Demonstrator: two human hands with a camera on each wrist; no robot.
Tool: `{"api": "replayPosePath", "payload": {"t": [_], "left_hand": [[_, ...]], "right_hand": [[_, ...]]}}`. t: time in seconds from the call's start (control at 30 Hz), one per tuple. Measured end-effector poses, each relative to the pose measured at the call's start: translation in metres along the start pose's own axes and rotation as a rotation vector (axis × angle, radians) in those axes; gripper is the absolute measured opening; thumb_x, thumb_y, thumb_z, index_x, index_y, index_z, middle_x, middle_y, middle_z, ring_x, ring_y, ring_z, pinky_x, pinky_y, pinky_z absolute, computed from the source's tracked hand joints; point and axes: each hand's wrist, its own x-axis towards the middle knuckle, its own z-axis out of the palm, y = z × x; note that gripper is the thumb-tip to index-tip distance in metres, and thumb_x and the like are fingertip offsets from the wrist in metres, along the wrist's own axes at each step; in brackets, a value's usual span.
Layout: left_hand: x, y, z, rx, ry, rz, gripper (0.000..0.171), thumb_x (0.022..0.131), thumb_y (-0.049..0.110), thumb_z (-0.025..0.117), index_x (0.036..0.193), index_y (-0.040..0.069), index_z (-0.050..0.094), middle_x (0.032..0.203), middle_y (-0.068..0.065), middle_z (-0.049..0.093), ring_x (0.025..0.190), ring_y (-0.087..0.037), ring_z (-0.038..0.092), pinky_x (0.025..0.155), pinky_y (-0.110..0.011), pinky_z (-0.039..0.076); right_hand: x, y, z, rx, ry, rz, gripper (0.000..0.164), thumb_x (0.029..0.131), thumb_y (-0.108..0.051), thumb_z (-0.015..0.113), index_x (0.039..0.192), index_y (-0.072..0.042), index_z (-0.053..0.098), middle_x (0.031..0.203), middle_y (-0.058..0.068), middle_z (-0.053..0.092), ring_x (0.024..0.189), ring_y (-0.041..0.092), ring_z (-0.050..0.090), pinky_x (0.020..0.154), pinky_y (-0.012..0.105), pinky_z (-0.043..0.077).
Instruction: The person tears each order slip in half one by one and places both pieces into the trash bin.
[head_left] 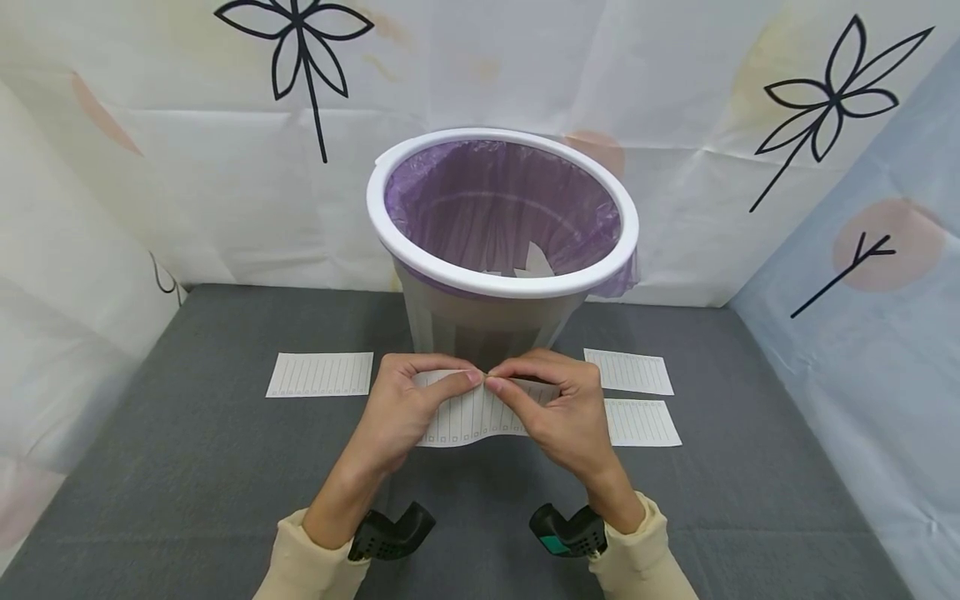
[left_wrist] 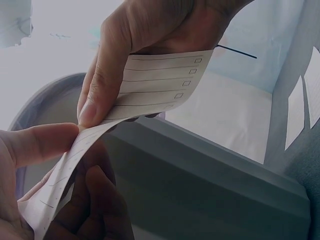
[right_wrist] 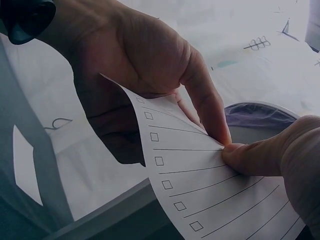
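Both hands pinch one lined paper sheet [head_left: 472,417] with small checkboxes along one edge, held in front of the bin. My left hand [head_left: 408,400] grips its top edge with thumb over the front and fingers behind. Close beside it, my right hand [head_left: 558,408] pinches the same edge, the two thumb tips nearly meeting at the middle. The sheet [right_wrist: 180,170] bows in a curve between the hands in the right wrist view. In the left wrist view the right thumb [left_wrist: 102,90] presses on the paper's face.
A white-rimmed bin [head_left: 502,287] with a purple liner [head_left: 480,192] stands behind the hands, paper pieces [head_left: 535,260] inside. One lined sheet [head_left: 320,375] lies on the grey table [head_left: 187,500] at left; two more, an upper sheet [head_left: 628,372] and a lower sheet [head_left: 642,423], lie at right.
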Motion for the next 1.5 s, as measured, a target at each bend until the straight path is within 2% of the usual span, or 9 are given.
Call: {"api": "replayPosePath", "payload": {"t": [0.2,0.5,0.73,1.0,1.23,1.5], "left_hand": [[0.0011,0.0007,0.0011,-0.02,0.015,-0.048,0.017,0.091,0.002,0.071,0.1,-0.012,0.075,0.091,-0.017,0.075,0.072,-0.021,0.07,0.064,-0.029,0.057],[0.0018,0.0012,-0.0002,-0.023,0.022,-0.073,0.017,0.092,0.003,0.07,0.1,-0.012,0.075,0.09,-0.015,0.074,0.069,-0.02,0.07,0.062,-0.029,0.057],[0.0023,0.0015,-0.0009,-0.017,-0.011,-0.067,0.019,0.092,0.005,0.071,0.102,-0.012,0.074,0.089,-0.018,0.074,0.066,-0.02,0.071,0.059,-0.028,0.058],[0.0034,-0.0001,-0.0031,-0.01,-0.043,-0.045,0.021,0.094,0.006,0.071,0.104,-0.012,0.073,0.088,-0.019,0.073,0.065,-0.021,0.071,0.058,-0.03,0.058],[0.0038,0.0008,-0.0037,-0.006,-0.05,-0.048,0.019,0.095,0.007,0.071,0.106,-0.008,0.075,0.09,-0.018,0.074,0.067,-0.024,0.072,0.059,-0.031,0.059],[0.0032,0.0013,-0.0032,0.013,-0.043,-0.02,0.019,0.095,0.007,0.071,0.104,-0.009,0.075,0.09,-0.019,0.074,0.067,-0.023,0.071,0.059,-0.031,0.058]], "right_hand": [[0.0,0.0001,0.0005,-0.013,0.007,-0.018,0.012,0.082,0.008,0.079,0.089,-0.002,0.079,0.083,0.007,0.074,0.073,0.019,0.068,0.067,0.027,0.054],[0.0007,-0.0006,0.0018,-0.008,0.014,-0.02,0.014,0.082,0.01,0.078,0.088,-0.002,0.078,0.082,0.008,0.074,0.073,0.018,0.068,0.067,0.027,0.054],[-0.0005,-0.0007,-0.0001,-0.022,0.022,-0.004,0.012,0.083,0.008,0.078,0.089,-0.002,0.078,0.083,0.01,0.074,0.074,0.019,0.068,0.068,0.028,0.053],[-0.0003,-0.0021,-0.0025,-0.032,0.035,0.0,0.013,0.081,0.008,0.079,0.089,-0.002,0.078,0.083,0.007,0.074,0.073,0.019,0.067,0.067,0.027,0.052],[0.0003,-0.0022,-0.003,-0.02,0.041,-0.001,0.003,0.086,-0.001,0.079,0.089,-0.001,0.078,0.081,0.007,0.073,0.072,0.019,0.067,0.067,0.027,0.052],[-0.0001,-0.0021,-0.0023,-0.004,0.044,0.005,0.005,0.088,-0.004,0.079,0.089,0.0,0.077,0.081,0.007,0.073,0.073,0.019,0.067,0.067,0.026,0.052]]}}
